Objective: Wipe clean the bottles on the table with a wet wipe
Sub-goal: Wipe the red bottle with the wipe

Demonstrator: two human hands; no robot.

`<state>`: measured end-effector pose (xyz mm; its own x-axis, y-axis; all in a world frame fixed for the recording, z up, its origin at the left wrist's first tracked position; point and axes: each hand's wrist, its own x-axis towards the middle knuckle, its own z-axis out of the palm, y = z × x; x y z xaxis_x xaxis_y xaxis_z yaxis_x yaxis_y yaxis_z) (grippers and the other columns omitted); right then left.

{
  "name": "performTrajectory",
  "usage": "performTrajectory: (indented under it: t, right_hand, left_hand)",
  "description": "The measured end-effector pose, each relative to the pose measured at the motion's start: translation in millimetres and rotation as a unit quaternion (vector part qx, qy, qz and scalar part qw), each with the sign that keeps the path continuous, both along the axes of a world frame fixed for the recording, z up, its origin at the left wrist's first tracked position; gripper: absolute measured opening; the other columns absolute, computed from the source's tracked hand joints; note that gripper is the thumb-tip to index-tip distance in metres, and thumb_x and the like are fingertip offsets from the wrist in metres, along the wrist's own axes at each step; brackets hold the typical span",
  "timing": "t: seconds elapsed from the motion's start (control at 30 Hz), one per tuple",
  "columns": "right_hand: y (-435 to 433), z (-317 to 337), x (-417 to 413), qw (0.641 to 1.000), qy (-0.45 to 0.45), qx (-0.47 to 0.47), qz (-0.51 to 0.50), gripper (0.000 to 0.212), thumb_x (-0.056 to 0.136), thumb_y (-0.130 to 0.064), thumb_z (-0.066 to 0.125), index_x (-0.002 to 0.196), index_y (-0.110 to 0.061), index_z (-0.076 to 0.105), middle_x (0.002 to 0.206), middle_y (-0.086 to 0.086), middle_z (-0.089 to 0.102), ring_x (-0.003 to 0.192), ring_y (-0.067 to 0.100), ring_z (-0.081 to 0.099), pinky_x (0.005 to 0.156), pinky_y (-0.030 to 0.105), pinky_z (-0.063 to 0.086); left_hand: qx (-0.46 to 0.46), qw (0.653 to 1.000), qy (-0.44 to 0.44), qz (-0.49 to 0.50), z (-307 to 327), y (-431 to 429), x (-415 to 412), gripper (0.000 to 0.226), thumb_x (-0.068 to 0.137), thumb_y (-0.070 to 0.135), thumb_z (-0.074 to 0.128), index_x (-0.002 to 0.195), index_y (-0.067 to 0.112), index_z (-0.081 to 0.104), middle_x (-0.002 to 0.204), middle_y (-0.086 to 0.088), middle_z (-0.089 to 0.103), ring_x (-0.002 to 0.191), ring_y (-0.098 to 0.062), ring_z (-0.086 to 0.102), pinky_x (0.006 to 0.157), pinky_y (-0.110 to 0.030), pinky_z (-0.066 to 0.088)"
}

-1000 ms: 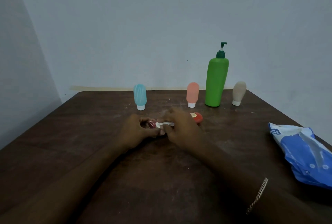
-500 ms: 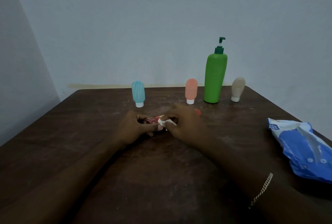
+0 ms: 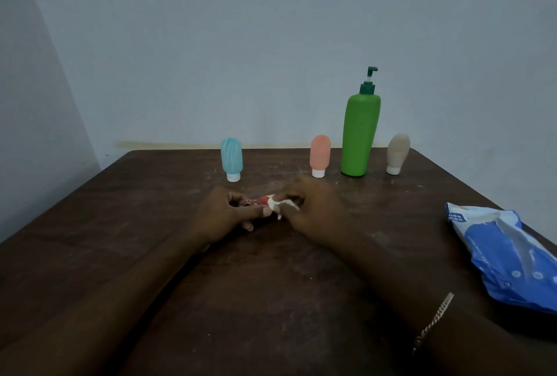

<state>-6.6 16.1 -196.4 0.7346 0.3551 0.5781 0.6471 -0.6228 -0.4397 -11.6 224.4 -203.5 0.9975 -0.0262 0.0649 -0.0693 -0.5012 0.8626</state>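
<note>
Currently, going left to right across the dark brown wooden table (image 3: 126,255), I see a small translucent blue squeeze bottle (image 3: 231,161) standing cap-down near the far edge. Nearer to me, my left hand (image 3: 220,217) rests on the table with its fingers curled and clamped on one end of a small red bottle (image 3: 259,201), which lies on its side between both hands at mid-table. My right hand (image 3: 313,210) covers the other end of that bottle, fingers pinched together on a crumpled white wet wipe (image 3: 278,205) pressed against it. Behind the right hand stands a salmon-pink squeeze bottle (image 3: 320,157), cap-down, then just beside it a tall green plastic pump bottle (image 3: 360,134), upright, then a beige squeeze bottle (image 3: 398,154), cap-down and tilted slightly. A thin metal chain bracelet (image 3: 434,321) sits on my right wrist. At the right edge lies a blue-and-white wet-wipe pack (image 3: 509,255), flat, well apart from the bottles.
</note>
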Motion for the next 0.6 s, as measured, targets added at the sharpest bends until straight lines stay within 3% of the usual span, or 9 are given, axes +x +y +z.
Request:
performTrajectory:
  t: [0.13, 0.27, 0.47, 0.6]
  right_hand:
    - [-7, -1, 2, 0.999, 0.032, 0.024, -0.003, 0.005, 0.083, -0.025, 0.074, 0.086, -0.022, 0.073, 0.085, -0.007, 0.068, 0.078, 0.003, 0.058, 0.066, 0.019, 0.042]
    - [-49, 0, 22, 0.987, 0.097, 0.065, -0.111, 0.004, 0.081, -0.021, 0.076, 0.083, -0.02, 0.074, 0.081, -0.007, 0.07, 0.074, -0.003, 0.06, 0.061, 0.015, 0.039]
    - [-66, -8, 37, 0.959, 0.146, 0.139, -0.199, 0.005, 0.071, -0.021, 0.075, 0.075, -0.023, 0.075, 0.068, -0.005, 0.072, 0.068, 0.017, 0.069, 0.069, 0.041, 0.059]
    - [-64, -10, 40, 0.959, 0.122, 0.137, -0.217, 0.005, 0.076, -0.023, 0.074, 0.08, -0.021, 0.077, 0.07, -0.005, 0.07, 0.07, 0.017, 0.068, 0.07, 0.037, 0.057]
  left_hand:
    - [-0.006, 1.0, 0.0, 0.006, 1, -2, -1, 0.039, 0.074, 0.041, 0.083, 0.092, 0.008, 0.074, 0.073, -0.008, 0.074, 0.07, -0.018, 0.07, 0.07, -0.028, 0.053]
    - [-0.006, 1.0, 0.004, -0.006, 2, -2, 1, 0.038, 0.07, 0.041, 0.086, 0.093, 0.013, 0.073, 0.077, -0.006, 0.075, 0.075, -0.018, 0.072, 0.077, -0.033, 0.056]
    - [0.036, 0.999, -0.012, -0.004, -1, -3, 2, 0.05, 0.068, 0.041, 0.088, 0.11, 0.026, 0.066, 0.104, 0.008, 0.068, 0.095, -0.01, 0.064, 0.072, -0.023, 0.052]
    - [0.045, 0.998, -0.033, -0.025, -7, 1, 7, 0.057, 0.065, 0.041, 0.09, 0.114, 0.03, 0.063, 0.112, 0.01, 0.067, 0.1, -0.01, 0.065, 0.085, -0.032, 0.058]
